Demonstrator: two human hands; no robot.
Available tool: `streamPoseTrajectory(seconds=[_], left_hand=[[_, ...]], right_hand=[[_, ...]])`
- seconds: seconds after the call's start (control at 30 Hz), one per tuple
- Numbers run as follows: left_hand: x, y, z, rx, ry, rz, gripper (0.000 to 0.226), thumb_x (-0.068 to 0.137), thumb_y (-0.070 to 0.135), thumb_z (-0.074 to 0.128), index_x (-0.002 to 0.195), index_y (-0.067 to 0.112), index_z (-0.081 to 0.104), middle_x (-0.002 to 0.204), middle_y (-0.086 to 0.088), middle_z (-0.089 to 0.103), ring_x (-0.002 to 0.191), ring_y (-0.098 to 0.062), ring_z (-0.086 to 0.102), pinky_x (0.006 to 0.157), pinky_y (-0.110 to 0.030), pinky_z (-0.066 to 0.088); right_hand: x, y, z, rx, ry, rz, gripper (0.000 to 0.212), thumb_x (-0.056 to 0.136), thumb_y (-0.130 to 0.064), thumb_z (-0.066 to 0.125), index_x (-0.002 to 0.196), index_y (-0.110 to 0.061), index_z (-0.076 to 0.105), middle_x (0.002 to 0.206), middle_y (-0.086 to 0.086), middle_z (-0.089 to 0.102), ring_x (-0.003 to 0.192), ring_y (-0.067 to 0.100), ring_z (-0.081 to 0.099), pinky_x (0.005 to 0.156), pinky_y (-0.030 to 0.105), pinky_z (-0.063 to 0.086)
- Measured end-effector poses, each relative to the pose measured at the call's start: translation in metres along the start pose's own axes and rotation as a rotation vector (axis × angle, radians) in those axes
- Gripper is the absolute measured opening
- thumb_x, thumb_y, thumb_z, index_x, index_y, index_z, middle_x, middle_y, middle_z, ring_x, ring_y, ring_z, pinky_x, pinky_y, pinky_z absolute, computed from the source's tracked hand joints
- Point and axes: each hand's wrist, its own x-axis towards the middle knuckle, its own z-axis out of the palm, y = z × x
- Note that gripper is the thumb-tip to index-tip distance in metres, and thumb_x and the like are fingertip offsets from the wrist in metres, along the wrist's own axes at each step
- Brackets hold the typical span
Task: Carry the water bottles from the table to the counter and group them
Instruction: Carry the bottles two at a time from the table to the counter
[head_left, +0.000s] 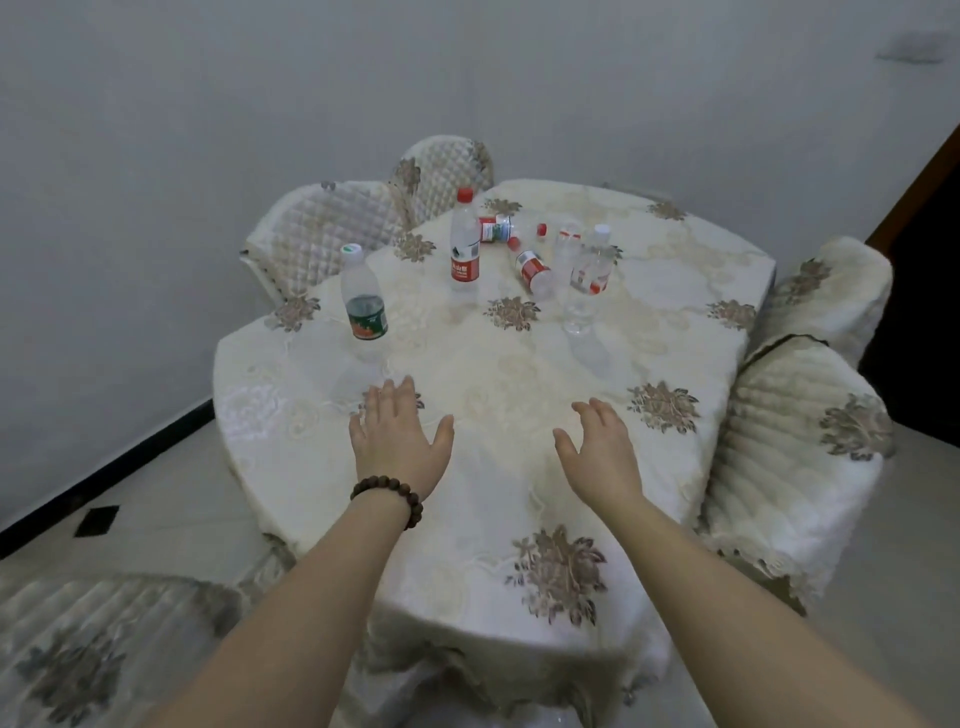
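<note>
Several clear plastic water bottles are on the round table (519, 374) with its cream flowered cloth. A green-label bottle (362, 301) stands at the left. A red-label bottle (464, 244) stands behind the middle, and a white-capped bottle (587, 278) stands to the right. Two red-label bottles (532, 267) (497, 228) lie on their sides between them. My left hand (397, 434), with a bead bracelet at the wrist, hovers open over the near part of the table, just short of the green-label bottle. My right hand (600, 449) is open beside it and holds nothing.
Covered chairs ring the table: two quilted ones at the back left (332, 228), two at the right (795, 452) and one at the near left (98, 649). A grey wall stands behind. Pale floor with a dark skirting strip runs at the left. No counter is in view.
</note>
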Motion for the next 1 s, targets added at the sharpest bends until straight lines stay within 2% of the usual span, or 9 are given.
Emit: streamPoseTrajectory(seconds=[0.23,0.43,0.67,0.77,0.87,1.0], left_hand=[[0.070,0.057,0.044,0.032,-0.025,0.010,0.070,0.094,0.054,0.034,0.151,0.017,0.016,0.159,-0.006,0.014,0.147,-0.023,0.005,0.117,-0.047,0.009],[0.128,0.097,0.078,0.005,0.006,-0.084,0.070,0.094,0.053,0.038,0.151,0.017,0.018,0.159,-0.006,0.017,0.147,-0.023,0.008,0.118,-0.046,0.010],[0.162,0.094,0.096,0.019,0.059,-0.199,0.072,0.092,0.051,0.043,0.150,0.014,0.020,0.157,-0.008,0.022,0.146,-0.025,0.013,0.117,-0.046,0.015],[0.168,0.085,0.098,0.037,0.067,-0.224,0.072,0.091,0.049,0.047,0.149,0.012,0.024,0.154,-0.011,0.028,0.144,-0.028,0.018,0.116,-0.046,0.018],[0.171,0.078,0.099,0.078,0.069,-0.242,0.072,0.090,0.050,0.048,0.147,0.011,0.028,0.152,-0.012,0.033,0.142,-0.029,0.023,0.115,-0.045,0.021],[0.173,0.069,0.099,0.069,0.081,-0.259,0.069,0.090,0.049,0.050,0.143,0.009,0.035,0.146,-0.012,0.041,0.138,-0.029,0.031,0.112,-0.046,0.028]], right_hand=[[0.095,0.043,-0.017,0.040,0.018,0.022,0.054,0.096,-0.035,0.051,0.143,-0.011,0.039,0.154,0.010,0.031,0.145,0.025,0.021,0.117,0.039,0.021],[0.207,0.062,-0.039,0.245,0.041,0.068,0.081,0.086,-0.048,0.063,0.148,-0.012,0.026,0.154,0.006,0.030,0.143,0.023,0.025,0.115,0.038,0.026],[0.305,0.059,-0.033,0.446,0.070,0.102,0.105,0.075,-0.048,0.075,0.153,-0.020,0.010,0.158,0.004,0.023,0.145,0.023,0.022,0.112,0.040,0.028],[0.330,0.058,-0.021,0.478,0.049,0.091,0.112,0.072,-0.045,0.079,0.153,-0.024,0.005,0.156,0.005,0.029,0.142,0.024,0.029,0.109,0.040,0.032],[0.344,0.060,-0.012,0.482,0.039,0.082,0.110,0.073,-0.041,0.079,0.153,-0.028,0.004,0.148,0.007,0.040,0.133,0.024,0.042,0.103,0.038,0.038],[0.357,0.062,-0.008,0.493,0.112,0.079,0.087,0.080,-0.032,0.074,0.148,-0.022,0.022,0.131,0.008,0.053,0.115,0.026,0.056,0.086,0.033,0.044]])
